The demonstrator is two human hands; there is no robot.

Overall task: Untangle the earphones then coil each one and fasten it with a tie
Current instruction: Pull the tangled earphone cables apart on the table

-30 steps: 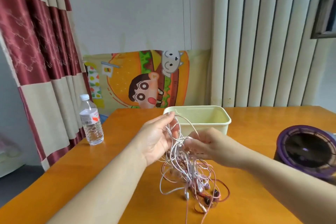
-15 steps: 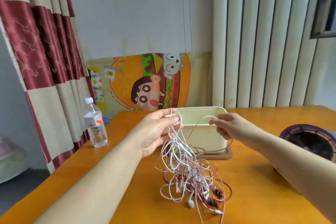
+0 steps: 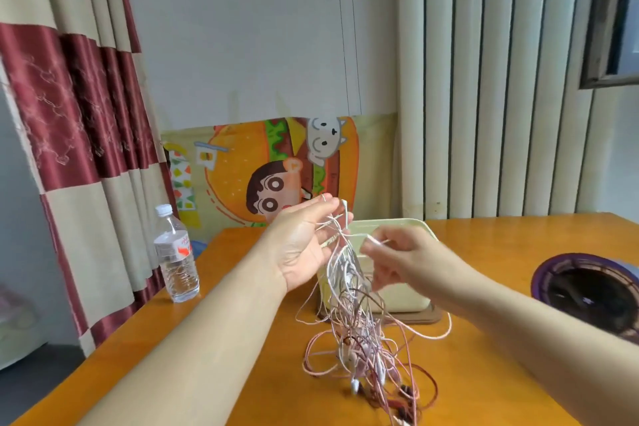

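Note:
A tangle of white, pink and dark red earphone cables (image 3: 359,332) hangs from my hands down onto the orange table (image 3: 242,373), with earbuds lying at its lower end. My left hand (image 3: 304,242) is raised, palm toward me, and several cable strands are draped over and pinched at its fingers. My right hand (image 3: 397,259) is just to the right of it, blurred, pinching a white strand that runs across to the left hand.
A cream plastic bin (image 3: 397,290) stands on a brown lid right behind the tangle. A clear water bottle (image 3: 175,256) is at the table's left edge. A purple round device (image 3: 587,287) sits at the right. Curtains and a cartoon board lie beyond.
My left hand has lifted the tangle higher. My right hand, which had pulled out to the right with a strand, has come back in close to the left hand.

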